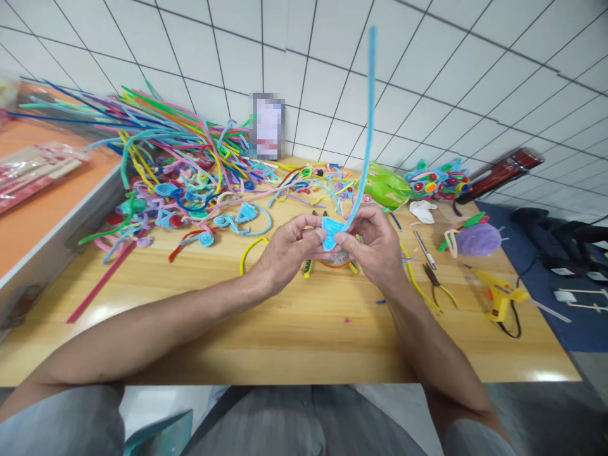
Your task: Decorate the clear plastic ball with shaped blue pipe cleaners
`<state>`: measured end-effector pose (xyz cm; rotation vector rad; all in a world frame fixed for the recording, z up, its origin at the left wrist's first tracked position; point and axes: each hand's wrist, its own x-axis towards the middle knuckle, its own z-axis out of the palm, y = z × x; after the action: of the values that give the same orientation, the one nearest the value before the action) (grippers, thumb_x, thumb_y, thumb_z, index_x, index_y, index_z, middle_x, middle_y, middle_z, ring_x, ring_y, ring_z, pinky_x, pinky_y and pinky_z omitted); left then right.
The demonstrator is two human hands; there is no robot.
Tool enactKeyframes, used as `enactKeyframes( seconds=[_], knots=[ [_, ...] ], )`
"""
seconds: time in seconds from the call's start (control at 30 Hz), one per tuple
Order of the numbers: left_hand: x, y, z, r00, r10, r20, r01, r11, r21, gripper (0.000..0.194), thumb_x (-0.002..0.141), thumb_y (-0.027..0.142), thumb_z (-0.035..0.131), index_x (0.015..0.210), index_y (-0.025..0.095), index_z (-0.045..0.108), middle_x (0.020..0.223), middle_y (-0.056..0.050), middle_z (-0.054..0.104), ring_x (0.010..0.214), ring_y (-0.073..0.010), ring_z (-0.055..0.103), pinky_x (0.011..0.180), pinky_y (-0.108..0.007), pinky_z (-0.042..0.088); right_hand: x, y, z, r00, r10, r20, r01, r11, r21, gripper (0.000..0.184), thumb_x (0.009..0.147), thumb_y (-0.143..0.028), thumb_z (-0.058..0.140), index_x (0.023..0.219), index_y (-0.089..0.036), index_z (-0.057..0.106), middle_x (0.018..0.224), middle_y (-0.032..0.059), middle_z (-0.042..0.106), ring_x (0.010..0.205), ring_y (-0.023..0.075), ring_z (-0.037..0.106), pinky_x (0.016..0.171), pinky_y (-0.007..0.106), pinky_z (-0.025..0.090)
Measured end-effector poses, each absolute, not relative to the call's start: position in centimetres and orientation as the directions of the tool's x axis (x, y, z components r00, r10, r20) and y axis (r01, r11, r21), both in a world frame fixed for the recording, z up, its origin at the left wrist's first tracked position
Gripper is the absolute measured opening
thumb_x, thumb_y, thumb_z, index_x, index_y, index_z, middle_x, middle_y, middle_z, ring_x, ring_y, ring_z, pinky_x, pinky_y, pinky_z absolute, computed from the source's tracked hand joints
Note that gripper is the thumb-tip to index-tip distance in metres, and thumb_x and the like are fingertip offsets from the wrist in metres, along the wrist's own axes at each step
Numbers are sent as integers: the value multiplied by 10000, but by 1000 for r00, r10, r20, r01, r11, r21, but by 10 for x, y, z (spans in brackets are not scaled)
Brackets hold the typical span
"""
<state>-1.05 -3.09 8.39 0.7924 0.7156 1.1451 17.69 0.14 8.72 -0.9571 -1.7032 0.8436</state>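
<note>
Between my two hands is a light blue pipe cleaner point(331, 233), folded back and forth into a small wedge-shaped patch. Its long free end rises from the right side and stands up past my fingers. My left hand point(298, 248) pinches the patch's left edge between thumb and fingers. On the right edge, my right hand point(371, 244) pinches it near where the loose end leaves. Behind and below the hands, a partly hidden item with an orange rim point(332, 264) and green-and-yellow ends lies on the wooden table point(285, 329).
Pipe cleaners point(175, 139) in many colours pile up at the back left. Right of my hands lie pliers point(437, 285), a utility knife point(424, 249), a yellow glue gun point(502, 294) and a purple fuzzy ball point(477, 240). A phone point(267, 126) leans on the tiled wall.
</note>
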Motion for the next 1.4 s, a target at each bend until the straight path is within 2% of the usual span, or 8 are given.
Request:
enactKeyframes(
  seconds=[0.1, 0.33, 0.5, 0.73, 1.03, 1.2, 1.4],
  knots=[
    [-11, -32, 84, 283, 955, -94, -490, 228, 842, 369, 820, 385, 880, 1052, 179, 679, 881, -44, 815, 793, -229, 818, 741, -334, 665, 178, 3, 87, -248, 897, 366, 175, 414, -894, 388, 804, -512, 873, 996, -287, 622, 1102, 17, 631, 943, 187, 625, 812, 336, 557],
    [-10, -33, 84, 319, 945, -75, -487, 231, 842, 371, 807, 400, 889, 1033, 192, 680, 846, -33, 804, 766, -223, 811, 665, -288, 642, 177, 2, 94, -290, 931, 222, 120, 266, -956, 502, 744, -603, 883, 960, -281, 563, 1143, 23, 644, 841, 166, 611, 740, 331, 569],
    [-9, -31, 82, 310, 948, -76, -531, 239, 813, 371, 779, 356, 915, 1018, 191, 685, 801, -14, 794, 731, -208, 804, 668, -285, 643, 177, 3, 94, -297, 927, 230, 70, 261, -963, 496, 728, -566, 904, 862, -264, 534, 1105, 30, 640, 913, 181, 625, 747, 322, 556],
    [-9, -31, 81, 319, 943, -91, -531, 258, 807, 362, 790, 354, 913, 1011, 181, 685, 797, -25, 796, 734, -217, 808, 646, -273, 623, 176, 3, 95, -293, 939, 179, 55, 203, -978, 533, 694, -586, 920, 874, -268, 533, 1078, 29, 645, 953, 198, 646, 694, 302, 566],
    [-9, -31, 80, 326, 941, -84, -503, 248, 828, 440, 774, 404, 918, 1042, 178, 652, 798, -18, 796, 744, -213, 810, 644, -265, 632, 175, 1, 96, -297, 934, 196, -40, 193, -980, 474, 688, -461, 965, 857, -252, 574, 1013, -1, 629, 892, 158, 626, 707, 276, 555],
    [-8, -31, 81, 316, 945, -85, -489, 239, 839, 536, 717, 445, 955, 1046, 176, 628, 803, -11, 791, 731, -200, 799, 632, -264, 638, 176, 2, 95, -301, 936, 185, -46, 180, -983, 458, 686, -411, 974, 866, -243, 587, 997, -8, 641, 854, 144, 616, 714, 272, 540],
    [-9, -31, 80, 324, 944, -64, -471, 220, 854, 548, 724, 481, 942, 1050, 180, 620, 804, -10, 791, 746, -205, 803, 640, -270, 638, 177, 2, 92, -300, 936, 185, -36, 182, -983, 464, 681, -422, 972, 873, -244, 590, 1008, -2, 650, 871, 155, 626, 708, 276, 542]
  ],
)
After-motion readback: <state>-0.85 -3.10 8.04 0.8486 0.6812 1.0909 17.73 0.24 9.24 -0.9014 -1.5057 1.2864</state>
